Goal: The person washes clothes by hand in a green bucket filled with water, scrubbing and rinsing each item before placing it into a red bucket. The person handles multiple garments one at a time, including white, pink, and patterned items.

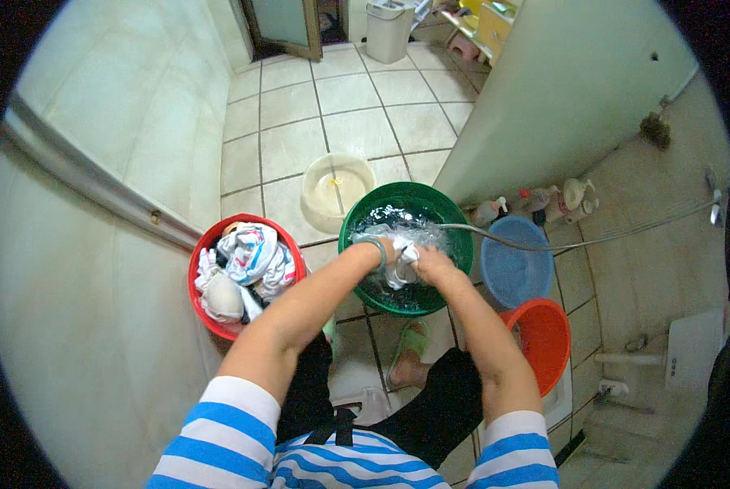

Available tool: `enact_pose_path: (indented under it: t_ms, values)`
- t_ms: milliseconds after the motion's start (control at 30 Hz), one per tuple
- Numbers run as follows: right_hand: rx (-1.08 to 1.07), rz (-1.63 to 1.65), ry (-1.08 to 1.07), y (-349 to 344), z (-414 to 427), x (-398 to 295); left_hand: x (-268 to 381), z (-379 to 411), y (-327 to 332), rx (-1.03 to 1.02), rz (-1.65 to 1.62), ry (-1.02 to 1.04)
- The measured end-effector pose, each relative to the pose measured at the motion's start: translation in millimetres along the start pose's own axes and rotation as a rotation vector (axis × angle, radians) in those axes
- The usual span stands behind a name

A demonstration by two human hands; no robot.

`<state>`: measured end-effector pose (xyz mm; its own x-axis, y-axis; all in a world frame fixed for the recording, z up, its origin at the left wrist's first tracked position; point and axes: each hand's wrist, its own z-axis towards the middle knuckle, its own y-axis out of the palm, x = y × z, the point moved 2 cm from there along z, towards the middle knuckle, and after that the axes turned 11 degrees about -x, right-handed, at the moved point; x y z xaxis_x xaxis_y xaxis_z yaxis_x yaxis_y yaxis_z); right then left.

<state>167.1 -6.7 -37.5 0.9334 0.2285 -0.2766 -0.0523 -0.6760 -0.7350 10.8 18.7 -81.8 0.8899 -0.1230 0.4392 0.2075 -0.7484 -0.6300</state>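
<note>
A green basin (456,214) of splashing water stands on the tiles before me. A grey hose (499,238) runs into it from the right. Over the water my left hand (386,249), with a bangle at its wrist, grips a wet white cloth (403,272). My right hand (431,263) holds the same cloth from the other side. The fingertips are partly blurred by cloth and water. To the left, a red basin (195,293) holds a heap of white garments with coloured print (251,253) and some darker pieces.
Behind the green basin sits a pale translucent basin (322,202). On the right are a blue basin (516,263), an orange-red basin (548,345) and several pump bottles (572,194) by the wall. A lidded bin (389,33) stands at the back near an open door (282,27).
</note>
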Motion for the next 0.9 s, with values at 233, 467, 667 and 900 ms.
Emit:
enact_pose_path:
  t_ms: [233,467,667,900]
  values:
    - [-0.052,-0.12,0.077,69.3,87.2,8.2,4.5,47.2,39.7,-0.26,0.181,-0.151]
    - [-0.054,0.061,-0.245,10.8,66.2,29.0,26.7,-4.5,-35.7,-0.016,-0.048,-0.216]
    - [0.242,1.162,-0.654,-95.9,-74.3,-39.8,86.4,-118.4,-107.6,0.146,-0.916,0.515]
    - [0.351,0.341,-0.236,27.6,15.3,22.9,40.0,-63.0,-25.3,0.255,-0.379,0.187]
